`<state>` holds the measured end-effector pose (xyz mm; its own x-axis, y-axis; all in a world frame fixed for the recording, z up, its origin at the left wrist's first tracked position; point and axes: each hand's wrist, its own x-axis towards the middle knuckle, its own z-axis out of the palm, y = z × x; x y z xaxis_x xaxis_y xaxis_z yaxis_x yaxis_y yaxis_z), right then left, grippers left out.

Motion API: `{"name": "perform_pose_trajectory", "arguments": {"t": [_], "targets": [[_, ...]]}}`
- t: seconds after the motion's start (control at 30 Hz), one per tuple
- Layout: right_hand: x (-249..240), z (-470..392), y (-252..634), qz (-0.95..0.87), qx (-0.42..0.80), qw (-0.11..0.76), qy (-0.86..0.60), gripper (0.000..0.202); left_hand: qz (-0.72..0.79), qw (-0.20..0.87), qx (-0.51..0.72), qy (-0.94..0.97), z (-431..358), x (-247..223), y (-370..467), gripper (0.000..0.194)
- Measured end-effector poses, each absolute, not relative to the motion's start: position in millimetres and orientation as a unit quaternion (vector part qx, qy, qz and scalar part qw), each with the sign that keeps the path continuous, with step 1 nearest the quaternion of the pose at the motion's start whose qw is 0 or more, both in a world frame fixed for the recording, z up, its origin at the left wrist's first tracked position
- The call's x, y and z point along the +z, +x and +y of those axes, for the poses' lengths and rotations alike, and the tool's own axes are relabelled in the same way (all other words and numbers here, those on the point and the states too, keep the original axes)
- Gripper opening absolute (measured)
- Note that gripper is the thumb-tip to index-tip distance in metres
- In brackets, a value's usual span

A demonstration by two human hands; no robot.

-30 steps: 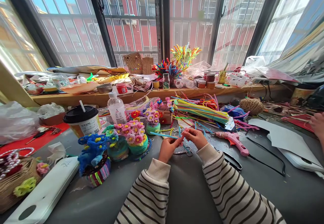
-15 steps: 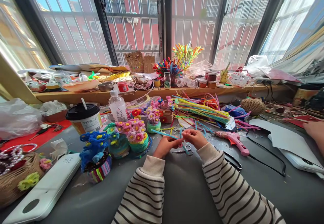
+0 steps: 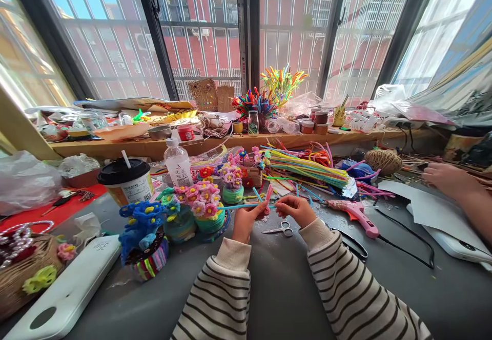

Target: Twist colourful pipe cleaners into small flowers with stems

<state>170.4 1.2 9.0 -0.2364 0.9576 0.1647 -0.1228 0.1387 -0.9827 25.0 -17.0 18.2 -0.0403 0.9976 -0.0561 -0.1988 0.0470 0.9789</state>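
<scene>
Between thumb and fingers, my left hand (image 3: 245,223) pinches a light-blue pipe cleaner (image 3: 238,207) together with a folded pink pipe cleaner (image 3: 269,193) that stands up from the grip. The blue one runs nearly level across to my right hand (image 3: 299,212), whose closed fingertips grip it. A short blue end sticks up beside the pink piece. Just below the hands, small scissors (image 3: 283,229) lie on the grey table (image 3: 284,283). Pots of pink pipe-cleaner flowers (image 3: 205,196) and blue ones (image 3: 141,222) stand left of my left hand.
A pink glue gun (image 3: 355,214) with a black cord lies to the right, near a bundle of pipe cleaners (image 3: 311,166). A lidded cup (image 3: 126,181), bottle (image 3: 178,163) and white power bank (image 3: 65,294) are left. Another person's hand (image 3: 448,180) reaches in at right.
The blue pipe cleaner has swung from hanging across the hands to nearly level, and the pink piece now shows upright. The other person's hand has moved left and farther back.
</scene>
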Motion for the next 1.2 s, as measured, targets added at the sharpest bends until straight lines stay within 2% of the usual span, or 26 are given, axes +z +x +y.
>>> {"name": "perform_pose_trajectory", "arguments": {"t": [0.27,0.57,0.87,1.03,1.2], "targets": [[1,2,160,-0.438,0.62,0.557,-0.336,0.024,0.449,0.601,0.53,0.394,-20,17,29,0.018],[-2,5,153,-0.431,0.595,0.592,-0.33,0.031,0.434,0.607,0.527,0.406,-21,16,32,0.02],[0,-2,155,-0.538,0.453,0.606,-0.372,0.029,0.444,0.61,0.572,0.321,-17,11,33,0.022],[1,-8,154,-0.638,0.269,0.59,-0.415,0.015,0.463,0.595,0.577,0.314,-17,13,33,0.023],[2,-8,158,-0.755,0.109,0.509,-0.398,0.019,0.468,0.585,0.58,0.321,-17,12,33,0.02]]}}
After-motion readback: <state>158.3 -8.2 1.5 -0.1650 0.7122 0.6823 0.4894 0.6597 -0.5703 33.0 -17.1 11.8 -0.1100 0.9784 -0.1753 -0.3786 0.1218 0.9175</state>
